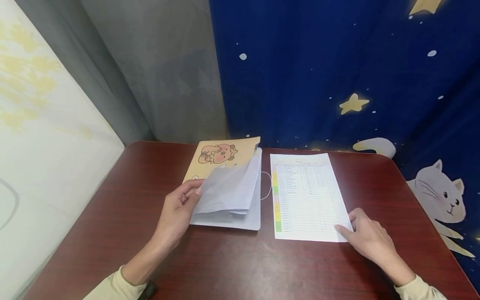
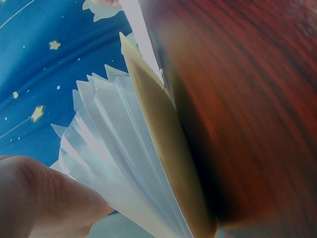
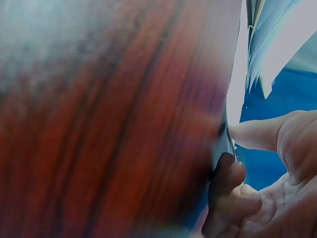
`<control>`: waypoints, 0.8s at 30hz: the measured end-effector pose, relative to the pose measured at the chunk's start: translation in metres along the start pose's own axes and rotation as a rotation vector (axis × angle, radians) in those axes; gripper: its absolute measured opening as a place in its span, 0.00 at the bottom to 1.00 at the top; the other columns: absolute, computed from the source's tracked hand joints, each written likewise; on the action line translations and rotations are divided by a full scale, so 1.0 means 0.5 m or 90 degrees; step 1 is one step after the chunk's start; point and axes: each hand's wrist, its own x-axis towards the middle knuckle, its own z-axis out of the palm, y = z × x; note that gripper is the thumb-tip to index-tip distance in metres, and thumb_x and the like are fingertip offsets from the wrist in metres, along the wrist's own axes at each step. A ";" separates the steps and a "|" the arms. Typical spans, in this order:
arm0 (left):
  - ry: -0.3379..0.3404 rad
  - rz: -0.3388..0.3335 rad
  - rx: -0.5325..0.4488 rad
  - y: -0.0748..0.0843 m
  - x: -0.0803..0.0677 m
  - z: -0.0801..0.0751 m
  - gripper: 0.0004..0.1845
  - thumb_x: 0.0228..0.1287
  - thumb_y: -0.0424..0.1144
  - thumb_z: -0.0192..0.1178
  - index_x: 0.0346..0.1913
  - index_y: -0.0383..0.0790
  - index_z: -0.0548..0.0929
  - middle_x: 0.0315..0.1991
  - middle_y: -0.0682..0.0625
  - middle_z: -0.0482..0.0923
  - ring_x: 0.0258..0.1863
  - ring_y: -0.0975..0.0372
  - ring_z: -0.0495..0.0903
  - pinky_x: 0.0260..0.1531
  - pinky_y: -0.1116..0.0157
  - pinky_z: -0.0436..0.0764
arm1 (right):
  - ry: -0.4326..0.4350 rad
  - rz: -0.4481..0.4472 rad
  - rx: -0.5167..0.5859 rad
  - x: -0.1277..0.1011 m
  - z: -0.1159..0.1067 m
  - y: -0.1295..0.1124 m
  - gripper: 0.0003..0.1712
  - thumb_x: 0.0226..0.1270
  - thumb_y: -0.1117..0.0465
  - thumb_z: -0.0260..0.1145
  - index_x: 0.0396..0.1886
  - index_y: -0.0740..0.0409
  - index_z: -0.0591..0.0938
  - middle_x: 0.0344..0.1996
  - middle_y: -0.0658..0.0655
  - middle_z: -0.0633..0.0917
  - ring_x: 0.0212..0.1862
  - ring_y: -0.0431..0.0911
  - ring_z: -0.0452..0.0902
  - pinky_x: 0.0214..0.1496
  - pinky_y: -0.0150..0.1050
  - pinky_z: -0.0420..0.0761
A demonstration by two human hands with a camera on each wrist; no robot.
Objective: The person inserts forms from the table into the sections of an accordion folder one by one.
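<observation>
A folder lies open on the dark red table (image 1: 123,216), its yellow cover (image 1: 225,155) with a cartoon bear folded back. My left hand (image 1: 195,192) pinches the left edge of a lifted bunch of clear sleeves (image 1: 229,186), thumb on top. From the left wrist the sleeves (image 2: 114,144) fan out beside the cover (image 2: 163,148). To the right lies a printed sheet (image 1: 303,196) with a coloured column. My right hand (image 1: 346,223) rests on its lower right corner with thumb and forefinger. In the right wrist view a straight fingertip (image 3: 255,134) touches the sheet's edge (image 3: 234,94).
A blue curtain with stars and a cat (image 1: 438,196) hangs behind and to the right of the table. A grey curtain (image 1: 157,83) and a pale wall panel (image 1: 48,146) stand at the left. Bare tabletop (image 1: 243,266) spreads in front of the papers.
</observation>
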 end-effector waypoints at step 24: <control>0.006 -0.004 -0.007 0.006 0.001 0.002 0.14 0.81 0.37 0.56 0.62 0.44 0.85 0.53 0.43 0.89 0.44 0.64 0.83 0.44 0.72 0.79 | -0.026 -0.011 0.223 -0.014 0.013 0.005 0.18 0.76 0.63 0.65 0.57 0.68 0.73 0.15 0.53 0.80 0.13 0.44 0.72 0.20 0.37 0.75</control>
